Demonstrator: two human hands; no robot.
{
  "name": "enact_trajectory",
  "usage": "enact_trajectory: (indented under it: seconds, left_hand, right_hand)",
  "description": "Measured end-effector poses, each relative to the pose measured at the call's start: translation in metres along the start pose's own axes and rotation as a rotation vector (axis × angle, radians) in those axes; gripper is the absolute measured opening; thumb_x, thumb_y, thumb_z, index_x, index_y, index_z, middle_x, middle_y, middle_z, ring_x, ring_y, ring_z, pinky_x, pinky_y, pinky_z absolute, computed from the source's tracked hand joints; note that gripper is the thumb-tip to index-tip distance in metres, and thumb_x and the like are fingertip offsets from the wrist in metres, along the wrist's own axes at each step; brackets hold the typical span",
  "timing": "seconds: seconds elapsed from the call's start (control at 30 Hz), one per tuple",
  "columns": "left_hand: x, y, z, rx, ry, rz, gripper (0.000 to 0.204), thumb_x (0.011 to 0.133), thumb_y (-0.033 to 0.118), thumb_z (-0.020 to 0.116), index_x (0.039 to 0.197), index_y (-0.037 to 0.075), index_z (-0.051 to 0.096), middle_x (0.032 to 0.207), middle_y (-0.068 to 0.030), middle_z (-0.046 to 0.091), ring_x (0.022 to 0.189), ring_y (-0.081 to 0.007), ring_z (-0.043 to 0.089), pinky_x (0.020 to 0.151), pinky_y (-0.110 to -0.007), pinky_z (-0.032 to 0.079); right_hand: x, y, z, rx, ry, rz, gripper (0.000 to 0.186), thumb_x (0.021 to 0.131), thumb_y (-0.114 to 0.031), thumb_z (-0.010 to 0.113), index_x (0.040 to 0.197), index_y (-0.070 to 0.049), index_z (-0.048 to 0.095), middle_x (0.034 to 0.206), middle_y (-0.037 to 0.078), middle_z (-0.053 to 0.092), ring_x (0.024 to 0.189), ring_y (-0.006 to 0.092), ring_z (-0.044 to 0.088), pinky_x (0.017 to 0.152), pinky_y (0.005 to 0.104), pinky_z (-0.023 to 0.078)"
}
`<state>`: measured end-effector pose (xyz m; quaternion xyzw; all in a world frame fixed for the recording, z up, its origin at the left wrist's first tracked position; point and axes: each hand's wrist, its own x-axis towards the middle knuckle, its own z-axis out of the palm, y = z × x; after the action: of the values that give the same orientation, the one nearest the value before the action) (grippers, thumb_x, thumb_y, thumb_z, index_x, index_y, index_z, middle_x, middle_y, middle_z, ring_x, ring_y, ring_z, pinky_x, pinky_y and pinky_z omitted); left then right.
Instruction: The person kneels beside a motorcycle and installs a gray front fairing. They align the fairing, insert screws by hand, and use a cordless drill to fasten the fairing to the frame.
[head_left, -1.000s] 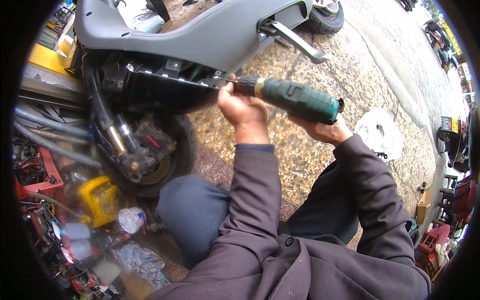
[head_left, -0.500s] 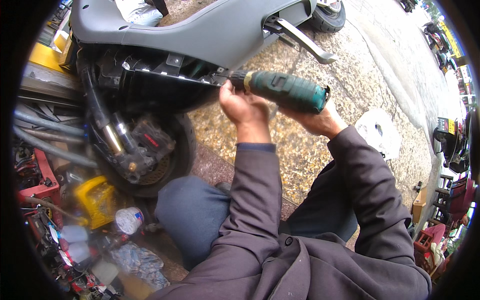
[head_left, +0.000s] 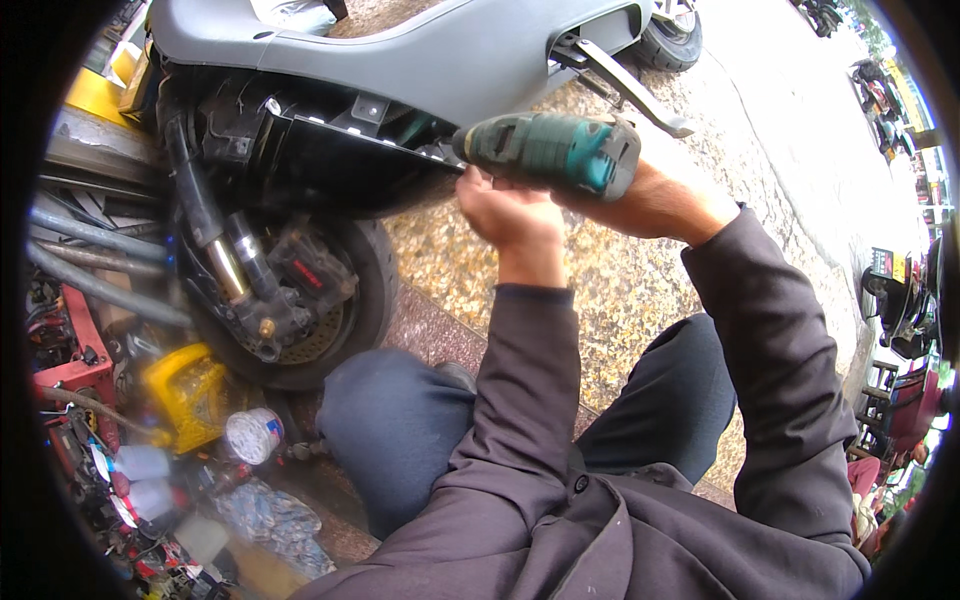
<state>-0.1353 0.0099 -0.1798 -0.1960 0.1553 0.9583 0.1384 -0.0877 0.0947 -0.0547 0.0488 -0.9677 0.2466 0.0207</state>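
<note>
A green-and-black cordless drill (head_left: 545,150) is in my right hand (head_left: 665,195), its grip hidden under the body. Its front end points at the metal edge of the open lower panel (head_left: 360,140) beneath the grey body (head_left: 380,45) of a scooter. My left hand (head_left: 510,215), blurred, is closed just below the drill's front at that edge; what its fingers hold is hidden. A silver kickstand-like bar (head_left: 630,85) sticks out above the drill. Below the panel are the fork (head_left: 205,200) and the wheel (head_left: 360,350) with its brake disc.
At lower left lie a yellow plastic container (head_left: 185,400), a white tub (head_left: 250,435), a red rack (head_left: 85,365), grey pipes (head_left: 115,290) and crumpled plastic (head_left: 265,515). My knees (head_left: 385,430) rest over speckled paving (head_left: 610,300). Parked vehicles (head_left: 895,290) line the right side.
My hands and the drill have shifted right and up in the picture; the drill's rear has tilted upward and nearer level. The scooter also sits slightly higher and further right in view.
</note>
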Motion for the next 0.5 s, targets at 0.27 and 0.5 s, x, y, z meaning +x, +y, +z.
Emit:
enact_trajectory:
  seconds: [0.27,0.5]
  left_hand:
    - [-0.002,-0.004,-0.010,-0.056,-0.102,-0.006,0.044,0.099,0.040,0.039,0.118,0.007,0.061,0.119,-0.0112,0.065,0.111,-0.0275,0.064,0.101,-0.046,0.050]
    - [-0.004,0.004,-0.005,-0.036,0.197,-0.018,0.038,0.097,0.031,0.040,0.107,0.001,0.063,0.104,-0.0124,0.069,0.097,-0.0238,0.069,0.088,-0.041,0.058]
  right_hand:
    - [0.012,0.018,-0.014,-0.233,-0.044,-0.154,0.056,0.062,-0.014,0.085,0.113,-0.005,0.065,0.098,0.017,0.067,0.097,0.0344,0.066,0.084,0.0424,0.054]
    - [-0.007,0.004,-0.015,-0.142,0.004,-0.035,0.046,0.069,-0.005,0.077,0.114,-0.008,0.067,0.097,0.015,0.066,0.094,0.0357,0.064,0.084,0.0416,0.051]
